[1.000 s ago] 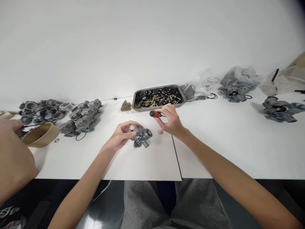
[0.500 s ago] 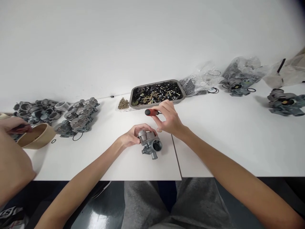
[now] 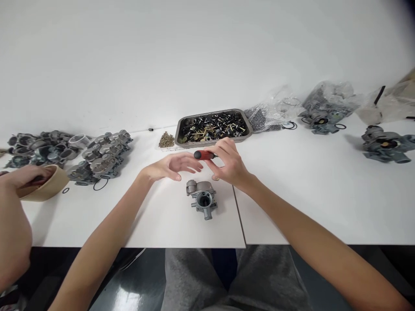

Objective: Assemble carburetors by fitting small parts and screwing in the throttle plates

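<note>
The right hand [image 3: 228, 160] holds a red tool [image 3: 204, 154] near a gray metal part [image 3: 204, 198]

The gray metal part sits on the white tabletop [image 3: 292, 194], in front of the person and between the two arms. A big round hole in it faces the person. A short tube pokes out under the hole, and a round bump sticks up at the top left.

The right hand's grip is closed around the red tool. The tool's dark round end points left, and the fingers hide most of the other end. A small round bit [image 3: 215, 177] shows just below this hand.

The left hand [image 3: 177, 166] is up over the tabletop, just behind the gray metal part. Its grip is apart, with the thumb stretched away from the fingers. The fingertips are very near the red tool, but I cannot tell if they touch it.

Farther back is a metal tray [image 3: 191, 145] full of little black and gold pieces. A heap of gold bits [image 3: 166, 140] lies beside its left end, and clear plastic bags [image 3: 279, 106] lie by its right end.

On the left, lots of other gray parts [image 3: 105, 155] sit close together. A black ring [image 3: 100, 185] lies next to them. Another person's hand [image 3: 30, 177] dips into a tan bowl [image 3: 53, 185].
</note>
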Available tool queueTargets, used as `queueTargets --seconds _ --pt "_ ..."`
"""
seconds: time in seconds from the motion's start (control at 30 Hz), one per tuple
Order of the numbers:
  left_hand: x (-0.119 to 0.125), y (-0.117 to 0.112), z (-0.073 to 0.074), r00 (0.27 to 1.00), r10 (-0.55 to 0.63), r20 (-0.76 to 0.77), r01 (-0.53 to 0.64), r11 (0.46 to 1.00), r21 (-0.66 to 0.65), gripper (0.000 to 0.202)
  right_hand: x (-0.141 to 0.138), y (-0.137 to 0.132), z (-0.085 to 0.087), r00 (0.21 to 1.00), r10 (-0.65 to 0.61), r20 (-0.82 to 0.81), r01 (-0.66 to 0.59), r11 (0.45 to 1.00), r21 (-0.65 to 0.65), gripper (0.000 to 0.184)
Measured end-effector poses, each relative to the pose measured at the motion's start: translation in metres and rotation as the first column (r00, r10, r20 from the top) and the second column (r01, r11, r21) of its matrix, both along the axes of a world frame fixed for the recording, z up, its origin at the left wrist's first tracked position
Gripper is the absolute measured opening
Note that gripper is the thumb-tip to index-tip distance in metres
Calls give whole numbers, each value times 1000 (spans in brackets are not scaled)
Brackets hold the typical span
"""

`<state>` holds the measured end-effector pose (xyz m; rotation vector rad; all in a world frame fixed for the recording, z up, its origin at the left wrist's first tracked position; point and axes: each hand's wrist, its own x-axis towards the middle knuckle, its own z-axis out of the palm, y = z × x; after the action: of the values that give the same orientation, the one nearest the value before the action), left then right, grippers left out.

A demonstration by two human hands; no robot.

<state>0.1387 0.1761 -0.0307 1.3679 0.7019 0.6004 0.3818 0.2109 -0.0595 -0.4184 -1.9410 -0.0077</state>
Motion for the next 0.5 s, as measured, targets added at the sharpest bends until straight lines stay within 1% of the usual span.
queueTargets --seconds 0.07,0.13,0.2,0.23,0.3,0.33,0.37,0.43,0.5 --pt "4 -2 18 994 101 -41 -95 985 144 76 -1 -2 -1 999 -21 31 21 1000 5 13" --pt "15 -6 32 982 173 -81 -148 956 255 72 -3 -4 -3 999 -34 40 33 999 35 14" --pt "30 -12 40 956 259 -141 -192 910 368 61 -4 -5 -4 998 -44 50 41 997 71 14" --pt "37 -15 41 935 314 -166 -219 879 424 54 -5 -6 -5 997 -50 61 45 996 80 14" --pt "48 -20 38 884 425 -192 -283 817 502 43 -5 -6 -6 994 -60 86 54 996 69 13" --pt "51 -22 34 859 473 -196 -320 796 515 38 -5 -6 -7 993 -64 98 59 997 55 12" --pt "53 -22 30 840 505 -199 -353 787 506 35 -5 -6 -8 992 -69 109 65 997 37 10" --pt "50 -21 21 829 527 -189 -407 799 442 33 -5 -6 -8 988 -78 134 78 997 7 8" --pt "40 -17 15 836 535 -125 -464 809 361 31 -4 -7 -6 985 -87 148 91 996 -19 16"
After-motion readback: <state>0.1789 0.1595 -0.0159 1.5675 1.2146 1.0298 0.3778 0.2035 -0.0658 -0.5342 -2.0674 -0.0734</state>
